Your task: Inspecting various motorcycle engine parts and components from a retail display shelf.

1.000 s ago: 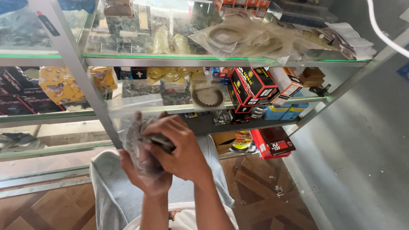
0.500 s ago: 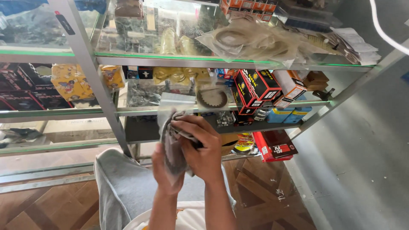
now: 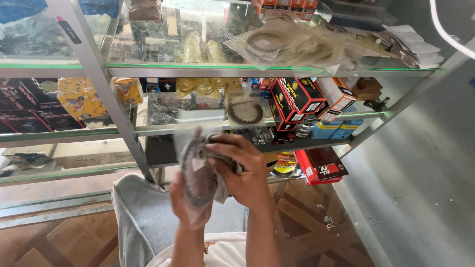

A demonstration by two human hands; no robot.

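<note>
bag (image 3: pixel 198 173) shifted right | both hands grip it | shelf edge (image 3: pixel 198 127) just behind

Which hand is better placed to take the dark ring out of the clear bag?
Probably the right hand: its fingers sit at the top of the clear bag, while the left hand supports the bag from behind and below.

The left hand (image 3: pixel 185 200) is largely hidden behind the clear plastic bag of dark ring-shaped parts (image 3: pixel 200 173), which is blurred, so the number of rings cannot be told. The grey-trousered knee (image 3: pixel 143 217) is cut off by the lower edge, and what may be a flat cardboard box (image 3: pixel 74 151) is obscured behind the green-edged glass shelf (image 3: pixel 59 173).
</note>
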